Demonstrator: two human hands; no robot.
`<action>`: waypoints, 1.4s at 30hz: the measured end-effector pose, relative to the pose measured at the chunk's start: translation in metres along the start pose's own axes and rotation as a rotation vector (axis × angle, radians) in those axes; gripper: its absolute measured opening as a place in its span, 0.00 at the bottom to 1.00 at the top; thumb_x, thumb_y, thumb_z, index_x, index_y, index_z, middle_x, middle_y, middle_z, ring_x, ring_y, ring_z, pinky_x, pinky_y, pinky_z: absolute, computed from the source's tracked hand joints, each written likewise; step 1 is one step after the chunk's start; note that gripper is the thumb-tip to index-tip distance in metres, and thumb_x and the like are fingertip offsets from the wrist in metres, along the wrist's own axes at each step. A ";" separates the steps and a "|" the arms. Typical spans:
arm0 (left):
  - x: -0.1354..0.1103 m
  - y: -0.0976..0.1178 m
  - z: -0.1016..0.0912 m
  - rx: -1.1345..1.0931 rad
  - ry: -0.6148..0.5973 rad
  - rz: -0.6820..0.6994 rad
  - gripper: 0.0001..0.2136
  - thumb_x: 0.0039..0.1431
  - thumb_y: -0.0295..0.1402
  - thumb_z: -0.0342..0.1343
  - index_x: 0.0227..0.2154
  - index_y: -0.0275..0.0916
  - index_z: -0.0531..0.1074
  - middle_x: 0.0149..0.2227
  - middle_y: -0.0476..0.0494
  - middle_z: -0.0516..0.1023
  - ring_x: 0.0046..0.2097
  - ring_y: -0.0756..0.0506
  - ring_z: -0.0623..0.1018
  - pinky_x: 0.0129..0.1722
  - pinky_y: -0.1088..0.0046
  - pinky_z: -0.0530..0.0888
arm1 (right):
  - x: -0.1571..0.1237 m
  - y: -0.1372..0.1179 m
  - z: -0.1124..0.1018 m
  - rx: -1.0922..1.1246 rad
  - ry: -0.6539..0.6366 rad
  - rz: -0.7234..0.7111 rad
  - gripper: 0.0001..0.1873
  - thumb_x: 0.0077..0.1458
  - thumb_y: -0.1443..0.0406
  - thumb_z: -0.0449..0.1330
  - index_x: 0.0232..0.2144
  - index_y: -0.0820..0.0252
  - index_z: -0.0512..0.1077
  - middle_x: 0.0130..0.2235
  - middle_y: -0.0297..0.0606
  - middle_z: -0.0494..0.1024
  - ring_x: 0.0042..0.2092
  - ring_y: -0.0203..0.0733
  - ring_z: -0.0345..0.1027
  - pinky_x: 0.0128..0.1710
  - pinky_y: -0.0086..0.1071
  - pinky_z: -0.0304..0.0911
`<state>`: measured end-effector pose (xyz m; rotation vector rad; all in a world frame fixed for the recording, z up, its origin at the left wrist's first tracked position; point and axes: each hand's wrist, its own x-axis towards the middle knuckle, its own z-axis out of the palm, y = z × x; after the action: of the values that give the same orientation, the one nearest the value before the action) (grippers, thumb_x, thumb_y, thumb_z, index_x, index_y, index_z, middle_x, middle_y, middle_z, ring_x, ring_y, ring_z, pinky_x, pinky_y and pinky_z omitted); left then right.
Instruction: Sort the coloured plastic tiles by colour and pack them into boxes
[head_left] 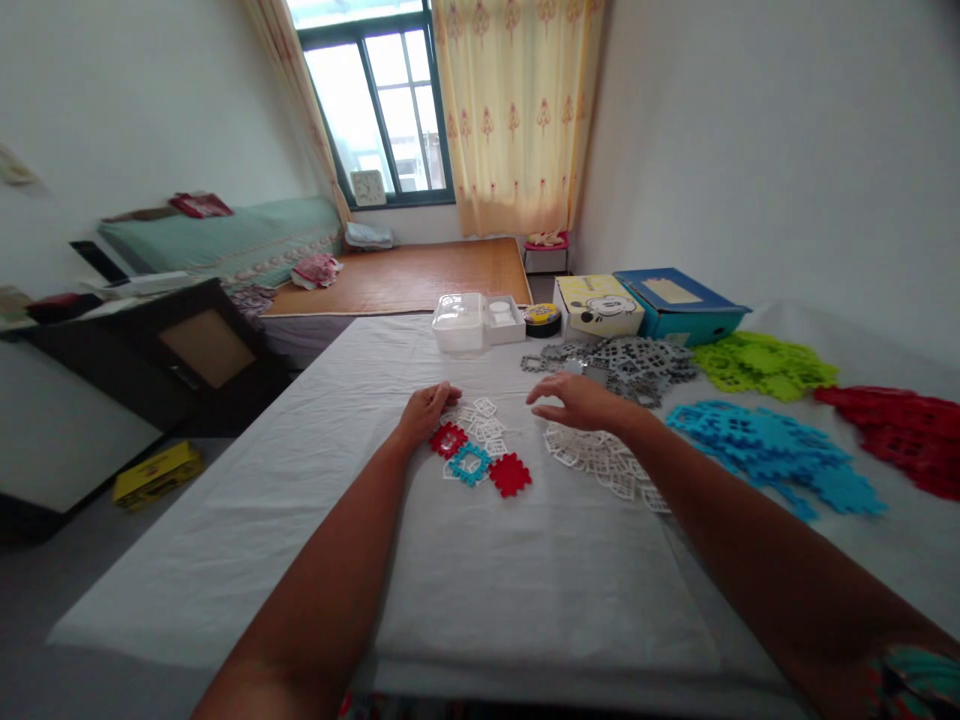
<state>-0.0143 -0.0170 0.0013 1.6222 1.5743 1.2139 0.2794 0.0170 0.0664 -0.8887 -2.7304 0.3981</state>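
My left hand (427, 412) rests on the cloth with its fingers curled together at the left edge of a small spread of white lattice pieces (487, 428); whether anything is between the fingertips is hidden. Just below it lie a red open-frame piece (448, 440), a blue toothed square frame (470, 464) and a solid red toothed square (511, 475). Over the upper end of a larger heap of white lattice pieces (600, 455), my right hand (581, 402) hovers with thumb and forefinger apart, holding nothing visible. Grey pieces (645, 360) lie right behind it.
To the right are heaps of blue (772, 450), lime green (765, 365) and red pieces (900, 430). Along the far edge stand a clear plastic box (459, 322), a small white box (505, 320), a round black-and-yellow tin (541, 320), a cartoon box (600, 308) and a blue box (682, 305).
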 end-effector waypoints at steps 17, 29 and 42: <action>0.002 -0.002 -0.001 -0.004 0.007 -0.004 0.29 0.55 0.58 0.47 0.34 0.35 0.78 0.35 0.38 0.81 0.37 0.43 0.79 0.38 0.66 0.75 | 0.010 -0.041 0.044 0.020 0.040 -0.135 0.07 0.58 0.67 0.58 0.38 0.58 0.76 0.41 0.39 0.79 0.44 0.41 0.68 0.46 0.32 0.60; 0.001 -0.001 -0.002 0.014 -0.005 -0.006 0.29 0.55 0.58 0.46 0.34 0.35 0.78 0.37 0.37 0.81 0.37 0.43 0.79 0.38 0.66 0.75 | 0.002 -0.008 0.013 -0.036 0.064 0.045 0.12 0.60 0.64 0.56 0.41 0.59 0.77 0.42 0.42 0.78 0.44 0.42 0.70 0.43 0.31 0.61; 0.001 -0.002 -0.002 0.030 -0.014 0.005 0.28 0.56 0.57 0.46 0.35 0.34 0.77 0.36 0.37 0.81 0.37 0.43 0.79 0.39 0.66 0.75 | 0.003 -0.015 0.017 0.196 -0.128 -0.062 0.06 0.55 0.66 0.60 0.35 0.60 0.76 0.33 0.35 0.79 0.34 0.36 0.70 0.33 0.27 0.60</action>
<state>-0.0171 -0.0157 0.0009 1.6510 1.5876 1.1848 0.2634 0.0041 0.0564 -0.7489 -2.7635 0.7183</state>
